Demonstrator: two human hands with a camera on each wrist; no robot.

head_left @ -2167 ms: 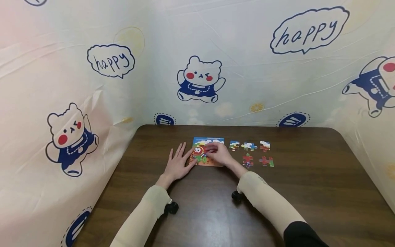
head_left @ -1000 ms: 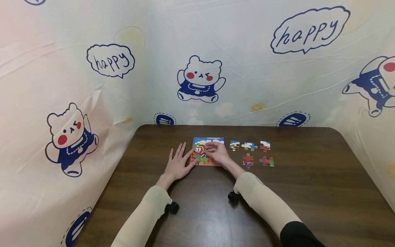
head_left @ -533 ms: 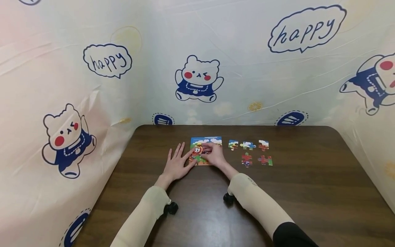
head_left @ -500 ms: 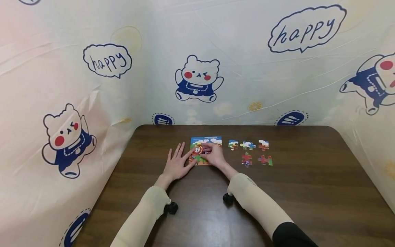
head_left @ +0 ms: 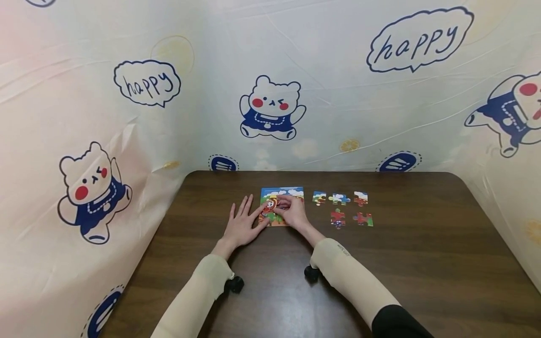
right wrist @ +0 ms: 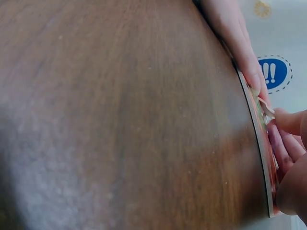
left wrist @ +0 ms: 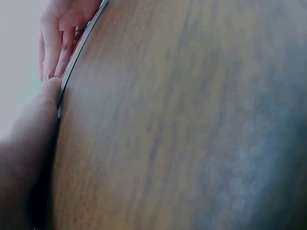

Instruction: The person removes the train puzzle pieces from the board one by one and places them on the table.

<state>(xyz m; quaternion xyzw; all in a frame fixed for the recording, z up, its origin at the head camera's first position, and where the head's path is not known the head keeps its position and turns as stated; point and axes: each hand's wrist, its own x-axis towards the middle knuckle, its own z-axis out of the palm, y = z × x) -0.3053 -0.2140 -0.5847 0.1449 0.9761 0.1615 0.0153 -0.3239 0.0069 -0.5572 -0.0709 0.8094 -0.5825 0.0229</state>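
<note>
A picture jigsaw board [head_left: 270, 191], blue sky on top and orange below, lies on the table in the head view. My left hand [head_left: 242, 227] rests spread at its left side, with index fingertip and thumb over its edge. Above the board, my right hand [head_left: 295, 214] pinches a red puzzle piece [head_left: 271, 203] between thumb and fingertips. From the right wrist, that piece [right wrist: 266, 109] shows tilted up off the board near the left thumb. The right fingers hide the board's middle.
Several loose puzzle pieces lie right of the board in two rows, among them a blue-and-white piece [head_left: 340, 199] and a red-and-green piece [head_left: 367, 219]. The brown table [head_left: 422, 253] meets a printed cloth [head_left: 338, 94] behind. Each wrist carries a small black camera [head_left: 235, 284].
My right hand has slid left over the board, its fingertips going from beside the red piece to its edge. The piece now tilts up. The left hand has kept its place.
</note>
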